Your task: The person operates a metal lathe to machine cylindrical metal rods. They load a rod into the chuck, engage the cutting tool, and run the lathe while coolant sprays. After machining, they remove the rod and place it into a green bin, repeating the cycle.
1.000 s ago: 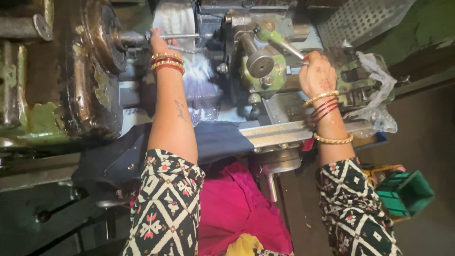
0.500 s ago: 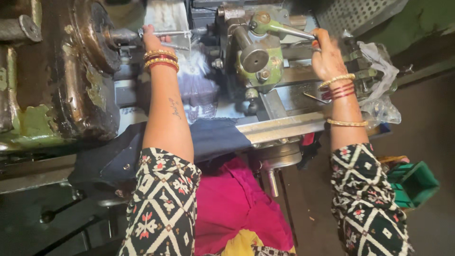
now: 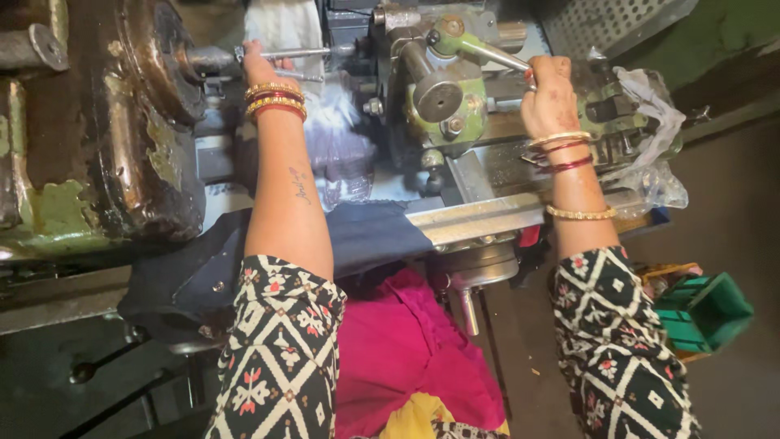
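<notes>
The thin metal rod (image 3: 301,54) lies level at the far side of the lathe, its left end in the worn chuck (image 3: 154,57) and its right end running toward the green tool carriage (image 3: 443,89). The left hand (image 3: 258,65) rests against the rod just beside the chuck; its fingers are turned away from the camera, so I cannot tell how far they close on it. The right hand (image 3: 551,93) is wrapped firmly around the steel lever (image 3: 496,54) of the carriage. A white cloth (image 3: 284,24) hangs behind the rod, and a clear plastic bag (image 3: 650,130) sits to the right.

Judgement: the step in hand appears to be setting the rod in the chuck while the carriage is positioned by its lever. The next move calls for a steady left hand kept clear of the chuck face and a controlled pull on the lever.
</notes>
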Demonstrator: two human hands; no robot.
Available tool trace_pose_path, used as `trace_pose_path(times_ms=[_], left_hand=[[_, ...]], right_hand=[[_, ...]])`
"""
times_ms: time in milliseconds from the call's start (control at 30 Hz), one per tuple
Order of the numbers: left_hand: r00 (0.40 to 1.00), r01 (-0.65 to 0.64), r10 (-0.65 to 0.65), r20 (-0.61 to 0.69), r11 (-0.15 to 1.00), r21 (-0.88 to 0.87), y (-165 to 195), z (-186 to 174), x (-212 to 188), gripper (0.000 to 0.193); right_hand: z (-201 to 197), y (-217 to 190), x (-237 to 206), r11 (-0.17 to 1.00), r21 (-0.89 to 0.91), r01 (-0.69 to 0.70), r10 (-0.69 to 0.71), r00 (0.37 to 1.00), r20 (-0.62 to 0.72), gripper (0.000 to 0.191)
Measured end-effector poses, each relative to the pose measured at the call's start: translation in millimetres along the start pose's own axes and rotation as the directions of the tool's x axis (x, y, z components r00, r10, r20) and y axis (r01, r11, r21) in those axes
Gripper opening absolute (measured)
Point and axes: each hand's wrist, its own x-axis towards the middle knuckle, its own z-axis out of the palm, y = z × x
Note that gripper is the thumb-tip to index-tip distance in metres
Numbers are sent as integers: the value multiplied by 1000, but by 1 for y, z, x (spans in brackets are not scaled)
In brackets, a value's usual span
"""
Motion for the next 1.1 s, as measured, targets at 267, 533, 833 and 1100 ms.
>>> trace_pose_path(times_ms=[267, 533, 833, 1100], left_hand=[[981, -142, -47, 188, 491, 860, -7, -2, -28, 38], [884, -445, -260, 389, -723, 529, -64, 13, -71, 32], [805, -491, 7, 594, -555, 672, -5, 37, -157, 57], [620, -779, 248, 744, 302, 549, 201, -161, -291, 47]], right_hand=[[-65, 146, -85, 733, 645, -217, 373, 921, -114, 28], [29, 198, -252, 896, 407, -179, 421, 632, -650, 53], [50, 193, -284, 648, 388, -655, 696, 716, 46, 37], [25, 90, -374, 717, 29, -697, 671, 701, 242, 26]])
